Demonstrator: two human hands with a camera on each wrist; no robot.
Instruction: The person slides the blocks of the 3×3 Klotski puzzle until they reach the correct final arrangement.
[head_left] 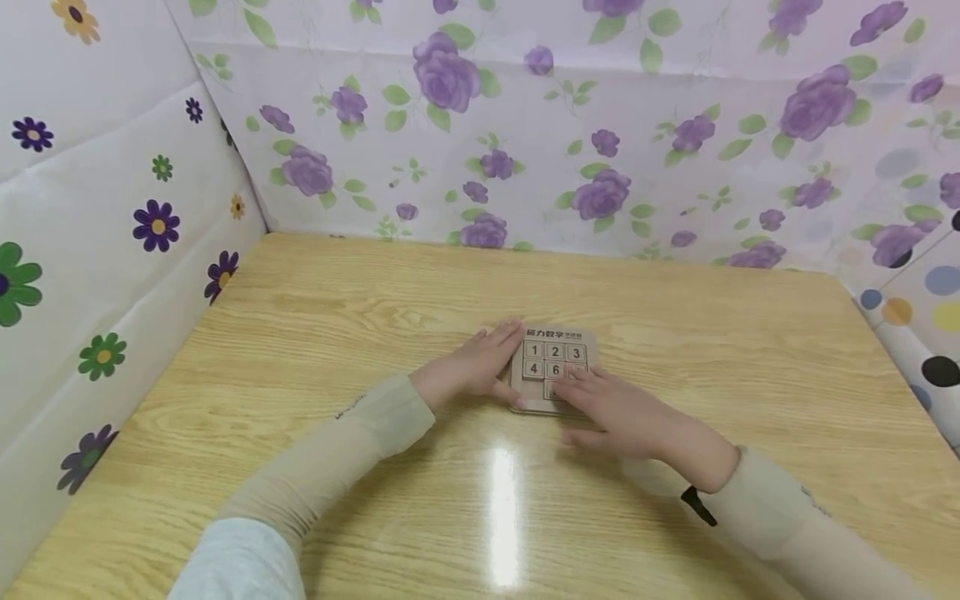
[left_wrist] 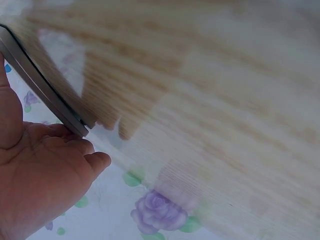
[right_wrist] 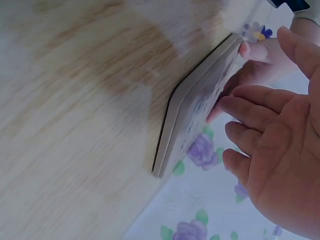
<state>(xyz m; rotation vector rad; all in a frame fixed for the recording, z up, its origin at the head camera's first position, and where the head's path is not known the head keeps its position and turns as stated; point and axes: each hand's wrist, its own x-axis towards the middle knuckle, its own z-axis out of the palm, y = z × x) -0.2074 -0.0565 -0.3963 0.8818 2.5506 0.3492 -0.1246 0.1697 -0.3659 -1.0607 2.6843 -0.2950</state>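
Note:
A sliding number puzzle [head_left: 555, 334] with a pale board lies flat on the table, tiles 1, 2, 3 along its top row and 4, 6 beneath. At the lower left of its tray, one slot is bare. My left hand [head_left: 478, 365] holds the board's left side, thumb at the lower corner and fingertips at the upper one. In the left wrist view that hand [left_wrist: 50, 175] meets the board's edge [left_wrist: 45, 85]. Fingers of my right hand [head_left: 624, 414] stretch over the lower right tiles, hiding some; the thumb lies apart, off the board.
The wood-grain table [head_left: 375, 292] reflects a bright streak of light in front of the board. Behind it hangs a cloth [head_left: 525, 133] with purple roses. A flower-patterned white sheet [head_left: 97, 275] borders the left side, and a dotted one [head_left: 922, 333] the right.

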